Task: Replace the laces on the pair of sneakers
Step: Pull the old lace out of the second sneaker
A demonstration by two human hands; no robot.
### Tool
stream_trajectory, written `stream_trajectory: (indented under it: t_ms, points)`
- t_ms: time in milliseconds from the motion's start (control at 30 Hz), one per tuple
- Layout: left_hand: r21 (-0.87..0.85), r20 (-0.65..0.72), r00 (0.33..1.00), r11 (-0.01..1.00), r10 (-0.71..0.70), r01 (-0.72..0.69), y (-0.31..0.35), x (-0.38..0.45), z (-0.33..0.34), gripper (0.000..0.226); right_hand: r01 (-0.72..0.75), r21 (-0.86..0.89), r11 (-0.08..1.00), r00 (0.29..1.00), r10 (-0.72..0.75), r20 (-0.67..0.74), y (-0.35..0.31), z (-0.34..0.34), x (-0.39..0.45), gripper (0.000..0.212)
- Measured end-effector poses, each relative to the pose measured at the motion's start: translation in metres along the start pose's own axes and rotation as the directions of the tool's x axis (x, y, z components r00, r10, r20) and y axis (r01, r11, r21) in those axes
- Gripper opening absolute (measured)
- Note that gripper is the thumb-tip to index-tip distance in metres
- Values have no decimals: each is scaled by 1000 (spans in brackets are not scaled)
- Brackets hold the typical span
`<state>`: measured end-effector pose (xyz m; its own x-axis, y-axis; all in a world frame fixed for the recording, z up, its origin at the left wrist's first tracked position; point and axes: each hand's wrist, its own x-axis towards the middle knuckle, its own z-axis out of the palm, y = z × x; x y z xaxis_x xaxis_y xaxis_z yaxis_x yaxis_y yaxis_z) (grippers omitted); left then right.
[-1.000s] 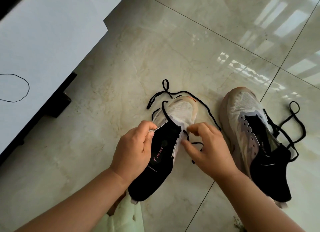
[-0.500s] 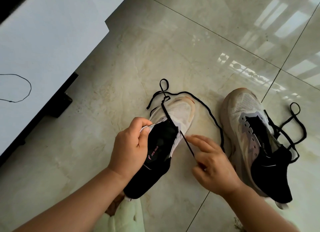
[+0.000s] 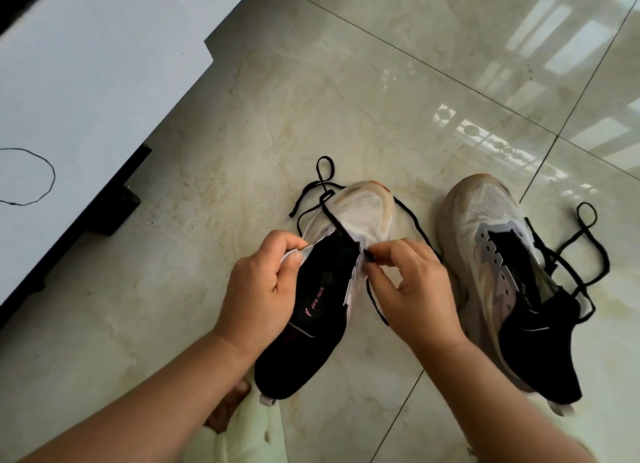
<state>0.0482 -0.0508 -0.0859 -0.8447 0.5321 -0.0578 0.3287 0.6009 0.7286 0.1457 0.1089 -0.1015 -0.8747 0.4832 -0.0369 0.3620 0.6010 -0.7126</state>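
Two white-and-black sneakers lie on the tiled floor. The near sneaker (image 3: 322, 289) is tilted up between my hands. My left hand (image 3: 259, 289) grips the left eyelet flap of that shoe. My right hand (image 3: 412, 289) pinches its black lace (image 3: 412, 220) at the right eyelet row; the lace crosses the toe and trails in loops on the floor beyond it. The second sneaker (image 3: 498, 272) rests to the right, with its own loose black lace (image 3: 588, 254) spilling off its right side.
A white low table (image 3: 86, 99) fills the upper left, with a thin black thread loop (image 3: 38, 182) lying on it and a dark leg (image 3: 114, 216) under its edge. Pale green cloth (image 3: 239, 438) and a bare foot show at the bottom.
My right hand had drawn the lace down and away from the shoe; it is now back up at the right eyelet row, pinching the lace. My left hand kept its grip.
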Motion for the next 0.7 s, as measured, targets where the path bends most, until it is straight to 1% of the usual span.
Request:
stream_trajectory:
  t_ms: [67,167,233,300,400,467,500,567,633,667,700]
  points:
    - [-22,-3,1000,1000,2,-2,0,-1,1,9,40,28,999,999,-39,-6,0,-1,1,6]
    - [-48,-31,998,998,-49,47,0,-5,5,8,62,144,988,998,-65,19,1,-1,1,18]
    - [-62,-65,993,993,-103,99,-2,-5,6,10,45,223,974,996,-61,68,4,-3,-2,23]
    - [-82,-91,986,988,-136,129,-3,-3,6,10,63,257,964,986,-100,133,10,-6,-7,25]
    - [-72,-92,985,988,-145,138,-3,0,5,9,140,215,966,962,-184,201,24,-11,-15,28]
    - [-73,-108,981,985,-161,154,-4,2,2,10,177,121,977,947,-202,248,34,-14,-20,18]
    - [-78,-111,981,985,-161,152,-4,3,1,10,171,71,983,942,-185,281,39,-15,-22,10]
    - [-67,-94,987,990,-128,122,-4,5,-1,9,63,1,998,945,-60,321,42,-14,-23,9]
    - [-45,-75,993,995,-95,92,-1,5,-1,8,-87,27,996,961,77,267,35,-12,-21,12]
    - [-44,-71,994,996,-84,81,0,5,-1,7,-131,72,989,971,113,211,28,-12,-17,17]
    - [-49,-67,995,996,-76,73,2,5,0,7,-142,111,984,980,124,152,19,-12,-13,21]
